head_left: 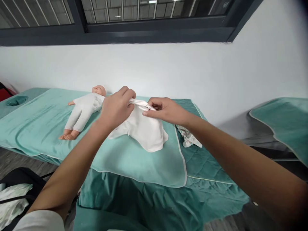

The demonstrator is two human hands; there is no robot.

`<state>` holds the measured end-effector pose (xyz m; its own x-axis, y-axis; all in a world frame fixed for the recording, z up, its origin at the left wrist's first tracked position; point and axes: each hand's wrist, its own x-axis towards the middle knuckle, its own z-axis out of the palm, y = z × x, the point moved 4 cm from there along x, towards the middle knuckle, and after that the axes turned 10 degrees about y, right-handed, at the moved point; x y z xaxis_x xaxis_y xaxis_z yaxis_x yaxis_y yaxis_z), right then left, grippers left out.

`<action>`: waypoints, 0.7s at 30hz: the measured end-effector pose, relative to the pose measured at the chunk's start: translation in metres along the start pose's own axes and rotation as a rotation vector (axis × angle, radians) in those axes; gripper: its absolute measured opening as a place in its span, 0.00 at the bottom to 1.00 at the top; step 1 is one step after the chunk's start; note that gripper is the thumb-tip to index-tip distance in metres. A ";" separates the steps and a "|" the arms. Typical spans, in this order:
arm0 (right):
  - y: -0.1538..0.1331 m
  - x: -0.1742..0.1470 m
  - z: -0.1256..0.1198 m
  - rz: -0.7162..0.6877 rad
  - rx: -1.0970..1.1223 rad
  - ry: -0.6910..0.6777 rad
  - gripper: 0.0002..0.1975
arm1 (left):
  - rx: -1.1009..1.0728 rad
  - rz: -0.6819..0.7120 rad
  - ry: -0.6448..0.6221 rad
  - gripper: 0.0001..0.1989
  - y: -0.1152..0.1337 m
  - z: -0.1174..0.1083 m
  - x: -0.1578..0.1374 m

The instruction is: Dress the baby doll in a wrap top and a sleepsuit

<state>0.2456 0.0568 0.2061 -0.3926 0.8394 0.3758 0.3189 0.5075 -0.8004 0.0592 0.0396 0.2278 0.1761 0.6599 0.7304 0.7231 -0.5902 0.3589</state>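
A small white baby garment (pixel 146 131) hangs from both my hands above the green bed, its lower part draped near the cover. My left hand (pixel 117 104) pinches its upper left edge. With thumb and fingers closed, my right hand (pixel 165 110) grips the upper right edge, where a strip of dark print shows. Which kind of garment it is I cannot tell. Left of my hands lies a baby doll (pixel 83 107) on its back, dressed in a white long-legged suit, feet bare and pointing toward me.
A light green cloth (pixel 144 173) covers the darker green quilted bedspread (pixel 209 166). Crumpled patterned fabric (pixel 189 136) lies right of my hands. Behind the bed rise a white wall (pixel 192 70) and a dark window frame (pixel 154 33). At lower left stands a black chair (pixel 26 176) with cloth on it.
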 end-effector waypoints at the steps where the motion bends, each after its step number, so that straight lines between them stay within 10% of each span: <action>1: -0.005 -0.002 0.000 0.007 0.031 -0.011 0.16 | 0.063 0.038 0.016 0.11 0.003 0.002 -0.002; 10: -0.043 -0.024 -0.010 0.034 0.059 0.046 0.21 | 0.153 0.245 0.043 0.10 0.038 0.002 -0.007; 18: -0.041 -0.037 -0.028 0.080 -0.812 0.045 0.04 | 0.389 0.256 0.051 0.17 0.026 -0.010 -0.013; 21: -0.020 -0.042 -0.036 0.156 -1.003 0.040 0.12 | 0.419 0.182 0.023 0.19 0.008 -0.010 -0.016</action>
<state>0.2865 0.0180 0.2232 -0.2615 0.9068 0.3308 0.9483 0.3053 -0.0873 0.0555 0.0202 0.2246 0.3140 0.5492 0.7744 0.8904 -0.4534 -0.0395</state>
